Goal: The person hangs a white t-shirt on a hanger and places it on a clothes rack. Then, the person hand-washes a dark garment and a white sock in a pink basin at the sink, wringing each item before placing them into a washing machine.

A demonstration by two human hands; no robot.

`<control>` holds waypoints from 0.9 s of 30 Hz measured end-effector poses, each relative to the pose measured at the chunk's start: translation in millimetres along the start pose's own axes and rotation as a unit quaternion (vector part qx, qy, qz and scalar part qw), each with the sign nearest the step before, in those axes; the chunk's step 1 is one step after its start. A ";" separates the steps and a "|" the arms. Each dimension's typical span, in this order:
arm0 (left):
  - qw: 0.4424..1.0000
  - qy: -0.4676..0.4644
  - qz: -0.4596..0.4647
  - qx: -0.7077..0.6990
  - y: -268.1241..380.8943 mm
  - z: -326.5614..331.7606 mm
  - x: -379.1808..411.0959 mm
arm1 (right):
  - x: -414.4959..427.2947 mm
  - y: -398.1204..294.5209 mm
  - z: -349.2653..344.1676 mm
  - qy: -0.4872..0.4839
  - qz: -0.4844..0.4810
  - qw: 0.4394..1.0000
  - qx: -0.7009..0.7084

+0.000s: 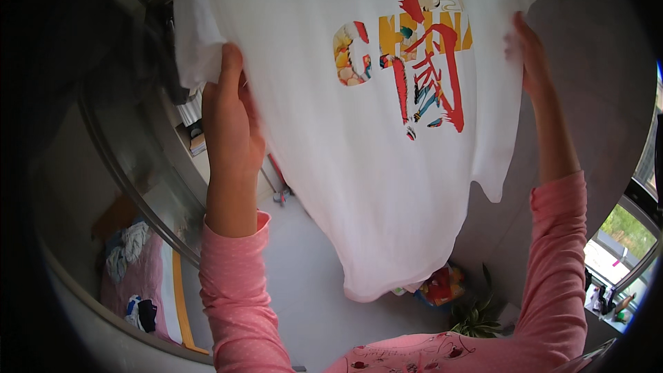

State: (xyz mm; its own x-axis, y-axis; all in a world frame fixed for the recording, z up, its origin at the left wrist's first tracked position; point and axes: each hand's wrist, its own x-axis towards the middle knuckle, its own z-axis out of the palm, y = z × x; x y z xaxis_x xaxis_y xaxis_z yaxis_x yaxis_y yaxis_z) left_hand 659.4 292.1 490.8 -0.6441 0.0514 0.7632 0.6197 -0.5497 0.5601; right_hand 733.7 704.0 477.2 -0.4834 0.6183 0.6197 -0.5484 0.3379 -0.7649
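Note:
A white T-shirt point(305, 129) hangs in front of me, raised and spread between both hands. Its front bears a colourful print point(409, 77) of red brushstroke characters and patterned letters. My left hand point(228, 119) grips one side edge by a sleeve, thumb on the near face and the other fingers mostly hidden behind the cloth. On the opposite edge, my right hand point(529, 54) holds the fabric, its fingers partly blurred and covered by it. The lower hem dangles loosely over the floor, and the top of the shirt runs out of view.
A glass panel with a metal frame point(111, 166) curves along the left; beyond it, clothes point(127, 248) lie on a bed point(150, 274). Below are the grey floor point(300, 280), a potted plant point(474, 316) and colourful packages point(443, 287). A window point(629, 230) is at right.

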 end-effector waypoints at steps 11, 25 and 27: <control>0.926 0.001 0.110 0.362 -15.9 -43.4 49.0 | 42.9 -6.7 -50.0 0.013 -0.167 0.964 -0.205; 0.945 0.044 0.038 0.322 -49.2 -55.4 65.5 | 8.9 -23.6 -68.4 -0.020 -0.153 0.960 -0.235; 0.960 0.047 0.051 0.271 -57.9 -59.4 61.7 | -11.3 -21.2 -41.1 0.011 -0.098 0.986 -0.138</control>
State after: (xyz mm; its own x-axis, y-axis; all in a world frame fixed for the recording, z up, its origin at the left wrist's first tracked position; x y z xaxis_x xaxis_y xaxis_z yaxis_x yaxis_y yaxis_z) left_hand 557.2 277.5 486.3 -0.5890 -0.0690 0.8052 0.8080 -0.0311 0.5884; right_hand 778.9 719.0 479.2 -0.3695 0.5368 0.7585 -0.4220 0.6303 -0.6516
